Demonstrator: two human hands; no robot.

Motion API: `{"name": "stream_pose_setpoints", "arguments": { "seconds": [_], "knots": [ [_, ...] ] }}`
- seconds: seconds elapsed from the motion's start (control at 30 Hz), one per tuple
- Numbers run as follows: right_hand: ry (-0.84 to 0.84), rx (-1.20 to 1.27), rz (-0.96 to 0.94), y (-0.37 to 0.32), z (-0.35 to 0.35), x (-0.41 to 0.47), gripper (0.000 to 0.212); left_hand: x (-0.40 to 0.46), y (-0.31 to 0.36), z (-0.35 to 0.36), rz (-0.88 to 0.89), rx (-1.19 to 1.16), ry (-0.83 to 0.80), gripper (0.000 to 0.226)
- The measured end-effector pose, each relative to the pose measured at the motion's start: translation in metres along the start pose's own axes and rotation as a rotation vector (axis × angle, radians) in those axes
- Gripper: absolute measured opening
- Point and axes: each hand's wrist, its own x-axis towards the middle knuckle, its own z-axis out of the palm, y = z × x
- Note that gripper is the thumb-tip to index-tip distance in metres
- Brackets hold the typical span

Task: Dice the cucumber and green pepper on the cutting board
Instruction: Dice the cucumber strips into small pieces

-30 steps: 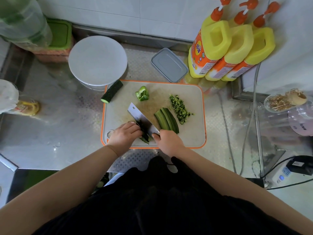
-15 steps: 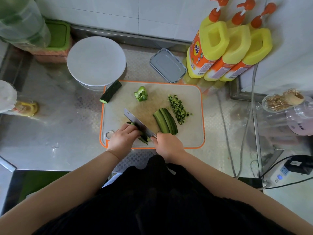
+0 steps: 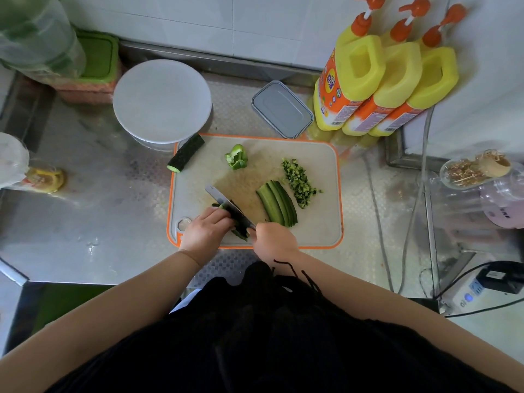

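An orange-rimmed cutting board [image 3: 320, 222] lies on the steel counter. My right hand [image 3: 273, 239] grips the handle of a cleaver [image 3: 226, 204], whose blade runs lengthwise through a cucumber piece [image 3: 239, 229]. My left hand [image 3: 205, 229] holds that piece down with curled fingers, just left of the blade. Long cucumber slices [image 3: 278, 204] lie to the right, beside a pile of diced cucumber [image 3: 299, 182]. A green pepper piece [image 3: 236, 157] sits near the board's far edge. A cucumber chunk [image 3: 185, 153] rests on the board's far left corner.
A white round lid [image 3: 161, 100] covers a bowl behind the board. A grey lidded box [image 3: 282, 109] and three yellow pump bottles [image 3: 382, 78] stand at the back right. Cables and a power strip [image 3: 476, 290] lie at the right.
The cleaver blade has tipped from nearly flat to on edge and sunk into the cucumber piece under my left hand. Both hands stay near the board's front edge.
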Motion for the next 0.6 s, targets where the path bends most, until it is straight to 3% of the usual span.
{"name": "stream_pose_setpoints", "arguments": {
  "seconds": [0.2, 0.6],
  "knots": [
    [-0.004, 0.125, 0.076, 0.008, -0.004, -0.001, 0.037, -0.001, -0.001, 0.001, -0.004, 0.027, -0.001, 0.012],
    [0.02, 0.0, -0.029, 0.001, -0.006, -0.015, 0.031, 0.002, 0.0, -0.003, 0.027, 0.039, 0.013, 0.019]
  ]
}}
